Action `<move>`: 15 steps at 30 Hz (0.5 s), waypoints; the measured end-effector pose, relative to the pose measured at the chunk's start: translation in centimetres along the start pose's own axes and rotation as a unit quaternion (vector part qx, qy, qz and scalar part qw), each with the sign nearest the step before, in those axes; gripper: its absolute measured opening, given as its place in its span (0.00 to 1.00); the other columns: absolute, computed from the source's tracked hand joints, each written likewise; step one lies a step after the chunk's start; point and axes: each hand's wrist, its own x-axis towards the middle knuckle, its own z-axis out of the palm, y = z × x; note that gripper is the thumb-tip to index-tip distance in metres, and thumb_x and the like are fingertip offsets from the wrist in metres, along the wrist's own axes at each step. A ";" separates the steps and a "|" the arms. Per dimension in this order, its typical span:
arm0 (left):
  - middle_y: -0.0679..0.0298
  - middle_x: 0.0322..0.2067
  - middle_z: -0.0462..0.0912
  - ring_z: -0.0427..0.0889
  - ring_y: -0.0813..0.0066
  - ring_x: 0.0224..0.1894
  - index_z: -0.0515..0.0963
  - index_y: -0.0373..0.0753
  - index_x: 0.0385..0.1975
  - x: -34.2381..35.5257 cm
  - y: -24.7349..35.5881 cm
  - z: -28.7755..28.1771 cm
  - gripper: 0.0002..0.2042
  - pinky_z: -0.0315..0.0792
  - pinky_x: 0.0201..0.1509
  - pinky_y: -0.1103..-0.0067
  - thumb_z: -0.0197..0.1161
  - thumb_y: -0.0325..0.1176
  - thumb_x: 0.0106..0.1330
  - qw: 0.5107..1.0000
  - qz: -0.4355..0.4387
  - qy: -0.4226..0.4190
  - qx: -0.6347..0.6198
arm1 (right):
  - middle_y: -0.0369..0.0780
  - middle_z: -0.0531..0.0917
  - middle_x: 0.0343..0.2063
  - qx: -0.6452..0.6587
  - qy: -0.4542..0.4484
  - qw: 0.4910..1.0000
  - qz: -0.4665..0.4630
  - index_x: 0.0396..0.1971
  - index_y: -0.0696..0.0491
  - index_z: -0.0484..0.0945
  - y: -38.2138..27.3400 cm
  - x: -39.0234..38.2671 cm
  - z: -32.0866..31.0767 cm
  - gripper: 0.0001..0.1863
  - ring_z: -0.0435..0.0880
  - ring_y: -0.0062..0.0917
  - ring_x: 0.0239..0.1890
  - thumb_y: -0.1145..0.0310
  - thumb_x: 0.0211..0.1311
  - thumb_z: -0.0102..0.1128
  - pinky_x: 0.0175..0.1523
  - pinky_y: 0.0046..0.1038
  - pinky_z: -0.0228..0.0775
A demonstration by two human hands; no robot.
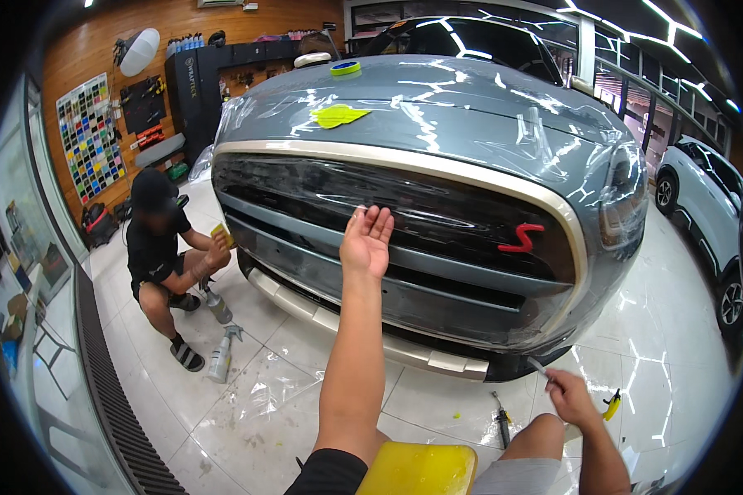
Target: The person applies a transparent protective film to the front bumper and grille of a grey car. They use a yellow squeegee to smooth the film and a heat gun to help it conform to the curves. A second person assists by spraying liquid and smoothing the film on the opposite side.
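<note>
The front of a grey car (437, 95) fills the middle of the view, with wrinkled clear film (305, 194) over its dark grille. My left hand (367, 243) is raised before the grille, palm toward me, fingers loosely extended and nothing visible in them. Whether it touches the film I cannot tell. Low at the right, my right hand (571, 398) is closed around a slim grey knife-like tool (538, 365). Its tip is by the bumper's lower corner. A red S-shaped emblem (520, 238) shows through the film at the grille's right.
A crouching person (161, 247) at the left holds a yellow pad (222, 237). Spray bottles (220, 359) stand nearby. A green cloth (338, 115) and tape roll (346, 68) lie on the hood. A yellow slab (421, 470) is at my lap; a black-handled tool (502, 421) lies on the floor.
</note>
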 end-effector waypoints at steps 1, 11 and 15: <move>0.59 0.32 0.79 0.80 0.61 0.42 0.72 0.36 0.36 0.7 0.6 0.2 0.04 0.76 0.50 0.65 0.53 0.28 0.66 1.000 0.015 0.008 0.012 | 0.45 0.80 0.26 0.001 -0.001 1.000 -0.009 0.44 0.61 0.75 -1.3 1.4 -0.8 0.15 0.80 0.33 0.28 0.79 0.56 0.50 0.37 0.31 0.72; 0.61 0.29 0.75 0.79 0.65 0.33 0.69 0.35 0.40 7.7 8.4 -1.7 0.07 0.78 0.43 0.69 0.53 0.30 0.67 0.992 0.065 0.112 0.006 | 0.47 0.81 0.29 -0.223 0.080 0.888 -0.395 0.36 0.56 0.74 -26.6 24.4 0.1 0.09 0.80 0.44 0.35 0.66 0.64 0.49 0.39 0.40 0.71; 0.61 0.27 0.76 0.80 0.68 0.31 0.71 0.35 0.34 10.0 11.1 -3.2 0.04 0.78 0.41 0.71 0.53 0.29 0.66 0.991 0.073 0.109 0.010 | 0.46 0.81 0.28 -0.315 0.040 0.859 -0.402 0.35 0.56 0.73 -32.7 30.2 4.3 0.11 0.80 0.43 0.34 0.63 0.65 0.48 0.38 0.40 0.71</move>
